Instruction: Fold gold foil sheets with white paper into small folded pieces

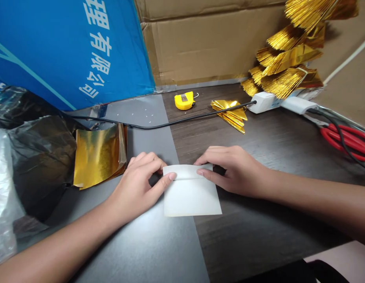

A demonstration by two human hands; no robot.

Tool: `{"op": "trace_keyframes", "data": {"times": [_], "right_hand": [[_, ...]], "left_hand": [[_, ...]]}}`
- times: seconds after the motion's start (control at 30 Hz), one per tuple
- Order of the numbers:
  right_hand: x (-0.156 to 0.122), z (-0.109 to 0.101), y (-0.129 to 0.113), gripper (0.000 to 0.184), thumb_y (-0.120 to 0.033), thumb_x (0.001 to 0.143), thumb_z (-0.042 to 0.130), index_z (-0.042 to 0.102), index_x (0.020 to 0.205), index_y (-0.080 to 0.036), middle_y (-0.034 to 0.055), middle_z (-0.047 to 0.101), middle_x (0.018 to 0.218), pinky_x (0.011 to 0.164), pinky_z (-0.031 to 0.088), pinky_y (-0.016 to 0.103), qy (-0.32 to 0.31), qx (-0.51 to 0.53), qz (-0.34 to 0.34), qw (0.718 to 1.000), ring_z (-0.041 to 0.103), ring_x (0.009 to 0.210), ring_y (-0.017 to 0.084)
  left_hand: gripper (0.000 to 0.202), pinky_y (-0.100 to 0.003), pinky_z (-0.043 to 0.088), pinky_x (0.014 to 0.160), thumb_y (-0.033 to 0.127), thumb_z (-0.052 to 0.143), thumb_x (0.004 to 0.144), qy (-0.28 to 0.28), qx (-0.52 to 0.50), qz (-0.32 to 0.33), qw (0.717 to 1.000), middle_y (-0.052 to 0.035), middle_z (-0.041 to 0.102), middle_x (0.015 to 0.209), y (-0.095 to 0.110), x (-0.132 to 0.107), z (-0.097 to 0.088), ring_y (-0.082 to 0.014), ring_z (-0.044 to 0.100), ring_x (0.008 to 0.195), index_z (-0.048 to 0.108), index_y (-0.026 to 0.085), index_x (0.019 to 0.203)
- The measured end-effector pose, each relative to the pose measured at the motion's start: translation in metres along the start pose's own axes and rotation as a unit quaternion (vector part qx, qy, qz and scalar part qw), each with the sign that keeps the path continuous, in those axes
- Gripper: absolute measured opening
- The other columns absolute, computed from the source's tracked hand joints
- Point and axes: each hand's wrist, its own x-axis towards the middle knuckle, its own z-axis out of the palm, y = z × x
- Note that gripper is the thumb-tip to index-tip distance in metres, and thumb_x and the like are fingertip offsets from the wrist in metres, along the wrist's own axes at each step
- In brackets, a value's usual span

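Observation:
A white-backed square sheet of paper [191, 194] lies flat near the table's front, with a narrow strip folded over along its far edge. My left hand [138, 184] pinches the strip's left end between thumb and fingers. My right hand [232, 169] pinches the right end the same way. A stack of gold foil sheets [98, 155] rests just left of my left hand. One pleated gold fan [231, 114] lies farther back on the table.
Dark wood table [259, 228] with a grey mat [147, 243]. Black cable [158, 125], yellow tape measure [184, 100], white power strip [266, 101], red scissors [347, 141] at right, pile of gold fans [285, 67], black plastic bag [37, 157], blue carton [67, 47], cardboard wall [206, 39].

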Motion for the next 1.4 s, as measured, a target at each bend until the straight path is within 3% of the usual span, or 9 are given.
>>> {"op": "trace_keyframes", "data": {"times": [0.53, 0.73, 0.93, 1.13, 1.27, 1.4], "right_hand": [[-0.002, 0.010, 0.004, 0.015, -0.018, 0.097, 0.057, 0.068, 0.106, -0.015, 0.0067, 0.070, 0.087, 0.072, 0.052, 0.030, 0.043, -0.057, -0.045, 0.996, 0.064, 0.082, 0.018], [-0.004, 0.011, 0.004, 0.024, -0.018, 0.097, 0.056, 0.069, 0.116, -0.013, 0.0069, 0.066, 0.089, 0.068, 0.051, 0.028, 0.041, -0.067, -0.037, 0.996, 0.062, 0.077, 0.017], [-0.005, 0.011, 0.002, 0.033, -0.017, 0.097, 0.052, 0.065, 0.127, -0.013, 0.0100, 0.063, 0.100, 0.067, 0.053, 0.029, 0.020, -0.086, -0.026, 0.996, 0.061, 0.079, 0.017], [-0.004, 0.009, 0.002, 0.031, -0.010, 0.096, 0.052, 0.069, 0.120, -0.019, 0.0139, 0.060, 0.119, 0.087, 0.052, 0.040, 0.011, -0.099, -0.083, 0.992, 0.054, 0.101, 0.024], [-0.002, 0.004, 0.001, 0.032, -0.011, 0.100, 0.046, 0.066, 0.124, -0.018, 0.0125, 0.063, 0.118, 0.087, 0.052, 0.037, -0.035, -0.088, -0.146, 0.985, 0.052, 0.101, 0.022], [-0.002, 0.002, 0.001, 0.036, -0.012, 0.102, 0.042, 0.063, 0.131, -0.020, 0.0111, 0.064, 0.122, 0.086, 0.051, 0.036, -0.072, -0.113, -0.153, 0.979, 0.052, 0.102, 0.021]], "left_hand": [[0.033, -0.035, 0.032, 0.075, 0.045, 0.051, 0.095, 0.027, 0.094, -0.037, 0.995, -0.0020, 0.058, 0.078, 0.008, -0.002, 0.005, -0.0200, 0.049, 0.081, 0.057, 0.019, 0.075], [0.030, -0.034, 0.030, 0.072, 0.045, 0.050, 0.095, 0.026, 0.135, -0.032, 0.990, -0.0019, 0.058, 0.079, 0.009, -0.002, 0.006, -0.0199, 0.049, 0.080, 0.054, 0.020, 0.081], [0.028, -0.034, 0.030, 0.072, 0.046, 0.049, 0.097, 0.031, 0.154, -0.024, 0.987, -0.0018, 0.059, 0.080, 0.008, -0.001, 0.008, -0.0209, 0.049, 0.079, 0.054, 0.020, 0.090], [0.026, -0.034, 0.031, 0.074, 0.044, 0.049, 0.099, 0.036, 0.164, -0.017, 0.986, -0.0008, 0.058, 0.082, 0.008, -0.004, 0.009, -0.0212, 0.051, 0.081, 0.055, 0.021, 0.111], [0.024, -0.034, 0.029, 0.072, 0.043, 0.046, 0.101, 0.043, 0.209, 0.021, 0.977, -0.0030, 0.056, 0.088, 0.008, -0.005, 0.010, -0.0219, 0.050, 0.082, 0.060, 0.023, 0.104], [0.023, -0.034, 0.030, 0.070, 0.038, 0.047, 0.102, 0.045, 0.212, 0.040, 0.975, -0.0039, 0.055, 0.089, 0.008, -0.006, 0.012, -0.0210, 0.049, 0.082, 0.064, 0.022, 0.100]]}}
